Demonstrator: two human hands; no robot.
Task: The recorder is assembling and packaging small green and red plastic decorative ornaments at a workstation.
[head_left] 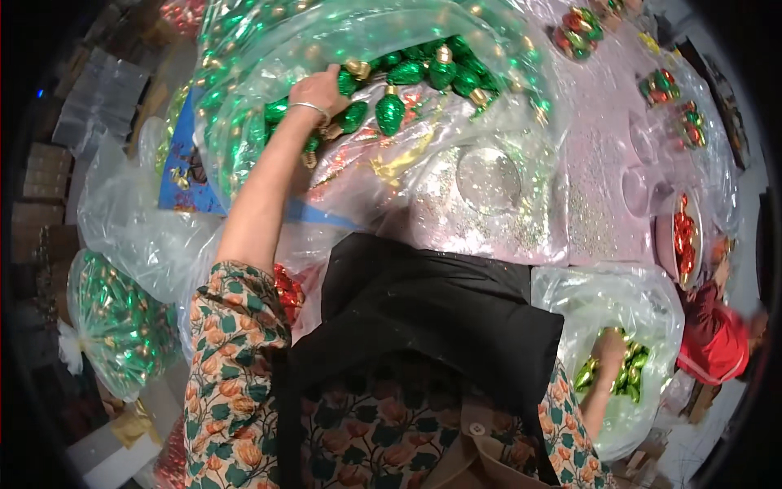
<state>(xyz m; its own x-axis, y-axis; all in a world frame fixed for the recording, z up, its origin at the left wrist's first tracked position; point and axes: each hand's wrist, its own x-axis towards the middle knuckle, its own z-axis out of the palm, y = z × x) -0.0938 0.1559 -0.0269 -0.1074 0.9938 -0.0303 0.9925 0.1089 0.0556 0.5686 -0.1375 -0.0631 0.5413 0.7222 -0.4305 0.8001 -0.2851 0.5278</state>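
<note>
My left hand (320, 91), with a bangle at the wrist, reaches to the mouth of a large clear plastic bag (342, 45). Its fingers are curled round a shiny green bulb-shaped ornament (348, 82) with a gold cap. More such ornaments lie about it, among them one green bulb ornament (390, 112) lying apart on the plastic sheet and another (442, 69) with its cap up. Down at the right, my right hand (609, 349) is inside a clear bag (570, 297) among light green shiny ornaments (631, 371); its fingertips are hidden among them.
Gold glitter and a round clear lid (489, 178) lie on the pink-covered table (603, 163). Ornament clusters (578, 34) stand at the far right, near a tub (666, 244) of red ornaments. A tied bag of green ornaments (122, 326) is at left. A person in red (715, 342) is at right.
</note>
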